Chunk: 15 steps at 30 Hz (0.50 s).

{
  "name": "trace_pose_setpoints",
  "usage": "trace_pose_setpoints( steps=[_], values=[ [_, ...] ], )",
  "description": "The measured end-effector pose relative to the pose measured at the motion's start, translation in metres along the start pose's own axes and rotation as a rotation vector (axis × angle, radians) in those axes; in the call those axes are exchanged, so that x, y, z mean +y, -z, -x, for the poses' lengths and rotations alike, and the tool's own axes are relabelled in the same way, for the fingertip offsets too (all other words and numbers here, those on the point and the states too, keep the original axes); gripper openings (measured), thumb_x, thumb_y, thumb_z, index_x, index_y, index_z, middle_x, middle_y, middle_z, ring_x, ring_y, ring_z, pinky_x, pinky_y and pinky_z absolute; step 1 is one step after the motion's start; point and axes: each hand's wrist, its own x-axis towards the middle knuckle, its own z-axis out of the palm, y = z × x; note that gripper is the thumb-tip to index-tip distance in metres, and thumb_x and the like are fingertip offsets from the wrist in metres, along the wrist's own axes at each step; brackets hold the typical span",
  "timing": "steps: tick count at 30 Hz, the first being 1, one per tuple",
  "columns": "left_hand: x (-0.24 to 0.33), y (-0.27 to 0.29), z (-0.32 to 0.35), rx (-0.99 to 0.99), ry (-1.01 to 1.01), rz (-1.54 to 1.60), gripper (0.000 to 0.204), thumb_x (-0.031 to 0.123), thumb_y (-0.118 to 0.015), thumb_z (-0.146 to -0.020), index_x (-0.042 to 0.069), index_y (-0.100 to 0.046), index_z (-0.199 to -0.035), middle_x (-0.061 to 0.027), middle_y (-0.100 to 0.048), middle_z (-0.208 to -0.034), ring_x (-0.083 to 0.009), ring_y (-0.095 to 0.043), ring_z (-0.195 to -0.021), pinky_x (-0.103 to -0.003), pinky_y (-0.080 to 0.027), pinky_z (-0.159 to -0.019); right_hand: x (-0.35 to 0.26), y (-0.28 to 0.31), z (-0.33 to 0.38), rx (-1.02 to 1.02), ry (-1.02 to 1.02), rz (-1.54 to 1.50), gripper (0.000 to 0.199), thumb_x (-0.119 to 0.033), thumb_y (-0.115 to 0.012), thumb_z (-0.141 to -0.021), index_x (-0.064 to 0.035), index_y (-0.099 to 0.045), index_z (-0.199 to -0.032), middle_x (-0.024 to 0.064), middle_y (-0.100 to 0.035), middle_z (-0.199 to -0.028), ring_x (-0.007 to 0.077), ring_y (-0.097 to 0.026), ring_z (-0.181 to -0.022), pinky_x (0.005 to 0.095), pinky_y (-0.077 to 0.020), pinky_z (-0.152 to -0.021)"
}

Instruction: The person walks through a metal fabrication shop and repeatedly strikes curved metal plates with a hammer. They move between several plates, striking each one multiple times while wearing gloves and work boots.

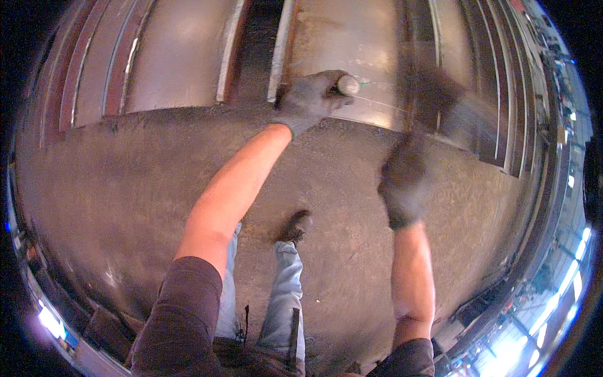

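The left hand (311, 97), in a dark work glove, reaches forward at the end of a bare, outstretched forearm and is clamped around a small pale rounded thing, a marker or chalk stick (348, 85), whose whitish end sticks out past the thumb side of the fist. That end rests at or just above a wide metal plate (352, 44) lying flat ahead of the person, near its closest edge, where faint light lines cross the steel. The right hand (402, 182), also gloved in dark fabric, is raised to the right of the left one and is heavily blurred; it looks curled around the lower end of a dark handle (418, 119), but the blur hides how firmly the fingers meet. The top of that tool, a dark smeared head (440, 91), sits above the right hand and over the plate's right part; its exact shape cannot be made out. To the left of the plate, across a dark gap, lies a second metal sheet (176, 56) with raised ribs. Below both hands spreads the gritty grey floor (113, 188), on which the person's boot (295, 227) and pale jeans (282, 295) show between the arms.
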Motion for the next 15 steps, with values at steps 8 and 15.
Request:
trace_pose_setpoints(
  steps=[8,15],
  values=[
    [-0.032,0.000,-0.009,0.329,0.064,0.324,0.031,0.025,-0.078,-0.091,0.003,-0.069,-0.112,-0.0026,-0.073,-0.099,-0.0146,-0.068,-0.093,-0.033,-0.055,-0.088,0.069,-0.069,0.166,-0.263,-0.770,-0.463,0.037,-0.045,-0.063,-0.102,-0.0096,-0.052,-0.098,-0.0022,-0.050,-0.068,0.0101,-0.049,-0.054,0.0303,-0.0422,-0.046],
    [-0.020,0.011,-0.012,0.305,0.209,0.411,0.014,0.016,-0.070,-0.097,0.002,-0.069,-0.101,-0.0026,-0.073,-0.093,-0.0142,-0.067,-0.088,-0.032,-0.055,-0.083,0.171,-0.138,0.420,-0.444,-1.493,-0.546,0.041,-0.051,-0.067,-0.094,-0.0111,-0.058,-0.092,0.0015,-0.050,-0.064,0.0174,-0.050,-0.046,0.0343,-0.0417,-0.041]
  ],
)
